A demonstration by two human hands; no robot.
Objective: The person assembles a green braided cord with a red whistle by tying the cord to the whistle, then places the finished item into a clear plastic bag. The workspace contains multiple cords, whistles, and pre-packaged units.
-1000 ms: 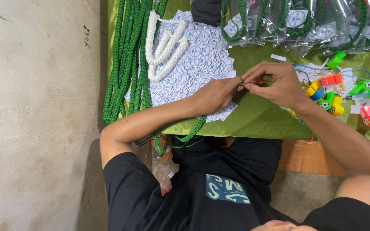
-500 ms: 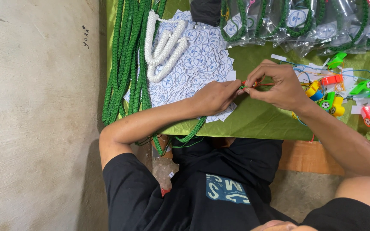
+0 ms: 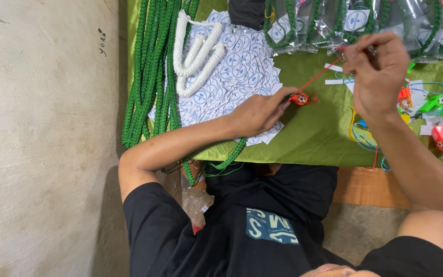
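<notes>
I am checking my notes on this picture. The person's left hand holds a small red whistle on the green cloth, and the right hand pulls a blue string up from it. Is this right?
Not quite: the string is red, not blue, as the head view shows. The rest stands: the left hand holds the small red whistle on the green cloth, and the right hand pulls the string up from it.

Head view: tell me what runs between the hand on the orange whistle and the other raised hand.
In the head view, a taut red cord spans from the orange whistle at the left hand up to the right hand, crossing bare green cloth.
</notes>
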